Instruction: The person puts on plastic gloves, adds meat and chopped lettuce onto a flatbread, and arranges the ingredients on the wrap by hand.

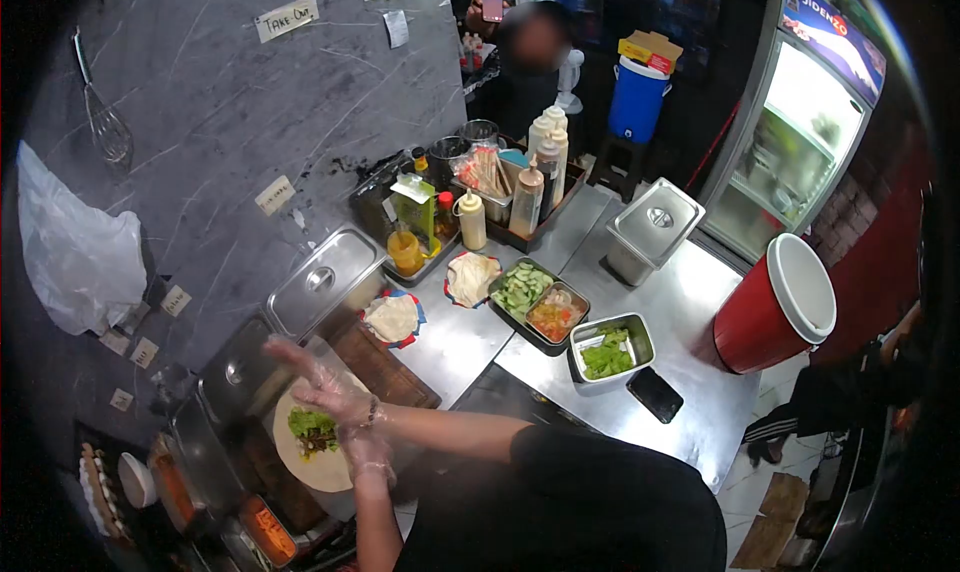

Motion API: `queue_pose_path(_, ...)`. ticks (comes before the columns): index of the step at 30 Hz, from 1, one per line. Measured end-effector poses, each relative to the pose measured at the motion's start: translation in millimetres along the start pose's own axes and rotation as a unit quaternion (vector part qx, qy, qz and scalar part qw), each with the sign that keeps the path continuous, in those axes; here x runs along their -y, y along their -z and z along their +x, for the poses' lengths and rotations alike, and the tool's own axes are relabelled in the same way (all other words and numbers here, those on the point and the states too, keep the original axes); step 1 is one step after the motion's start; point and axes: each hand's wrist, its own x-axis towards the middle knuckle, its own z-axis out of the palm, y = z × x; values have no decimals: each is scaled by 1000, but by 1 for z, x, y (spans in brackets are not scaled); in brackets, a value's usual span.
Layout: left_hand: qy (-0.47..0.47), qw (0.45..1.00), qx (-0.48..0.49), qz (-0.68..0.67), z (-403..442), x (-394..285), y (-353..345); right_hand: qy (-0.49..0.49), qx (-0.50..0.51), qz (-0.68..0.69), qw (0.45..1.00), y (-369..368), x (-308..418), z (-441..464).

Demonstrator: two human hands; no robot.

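A round flatbread (325, 470) lies over a dark wooden board, topped with green lettuce (311, 421) and small dark and yellow bits. Above its right side is my right hand (335, 392), in a clear plastic glove, fingers stretched toward the wall. My left hand (368, 457), also gloved, meets the right hand near its wrist at the flatbread's edge. The left fingers are mostly hidden and blurred, so their grip is unclear. Close by stand lidded steel pans (325, 277) and a tray of orange shreds (270, 532).
Containers of sliced cucumber (522, 288), chopped tomato (558, 314) and lettuce (607, 356) stand on the steel counter beside a phone (655, 396). Squeeze bottles (527, 200), a lidded steel container (655, 222) and a red cooler (755, 312) are farther off. Another person (520, 102) holds a phone beyond the counter.
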Motion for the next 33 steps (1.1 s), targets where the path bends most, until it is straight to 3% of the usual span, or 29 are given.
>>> queue_pose_path(4, 6, 1000, -11, -29, 7, 15, 13, -8, 6, -84, 996, -5, 9, -4)
queue_pose_path(12, -14, 999, 3, 43, 16, 12, 27, 5, 132, -207, 970, -8, 29, 2)
queue_pose_path(16, -18, 998, 18, 54, 21, 7, 22, -77, 59, -211, 973, -22, 41, 3)
queue_pose_path(18, -19, 998, 25, 57, 23, 10, 24, -91, -77, -167, 979, -26, 23, 6)
queue_pose_path(19, -20, 998, 28, 60, 24, 12, 25, -92, -77, -167, 979, -23, 22, 7)
queue_pose_path(21, -25, 997, 30, 65, 26, 15, 28, -190, -39, -111, 975, -15, 21, 7)
queue_pose_path(22, -25, 997, 30, 67, 27, 16, 29, -184, -68, -46, 980, -22, 17, 6)
queue_pose_path(25, -31, 996, 28, 77, 31, 17, 31, -227, -21, -74, 971, -17, 13, 3)
queue_pose_path(32, -77, 986, 0, 149, 40, 22, 58, -192, 11, -12, 981, -8, 4, 2)
queue_pose_path(33, -95, 979, -5, 180, 41, 21, 65, -165, 20, -61, 984, -1, 5, 1)
